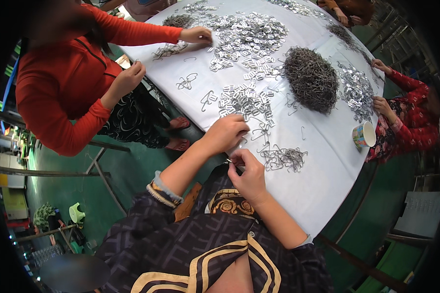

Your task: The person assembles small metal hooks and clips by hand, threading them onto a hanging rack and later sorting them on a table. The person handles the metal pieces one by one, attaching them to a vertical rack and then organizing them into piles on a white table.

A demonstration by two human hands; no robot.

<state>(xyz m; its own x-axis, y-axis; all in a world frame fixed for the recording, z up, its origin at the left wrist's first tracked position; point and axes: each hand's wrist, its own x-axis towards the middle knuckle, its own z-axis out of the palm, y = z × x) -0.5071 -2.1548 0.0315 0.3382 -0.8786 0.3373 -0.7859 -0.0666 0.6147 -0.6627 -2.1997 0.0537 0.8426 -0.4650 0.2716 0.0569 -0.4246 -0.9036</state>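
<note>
My left hand [227, 133] reaches to the near edge of a pile of small flat silver metal buckles [243, 101]. Its fingers are curled together, and whatever they hold, if anything, is hidden. Closer to my body, at the table's edge, my right hand [249, 175] pinches a small shiny metal piece [229, 160] between thumb and fingers; its exact shape is too small to make out. Right beside that hand lies a loose heap of bent wire hooks [284, 158]. A few more wire hooks [263, 132] are scattered between this heap and the buckles.
The white-covered table [318, 180] also bears a large dark mound of wire hooks [311, 79], a bigger buckle pile [252, 36] and a paper cup [364, 135] at the right edge. Co-workers in a red top [58, 93] and a patterned red top [410, 127] work alongside.
</note>
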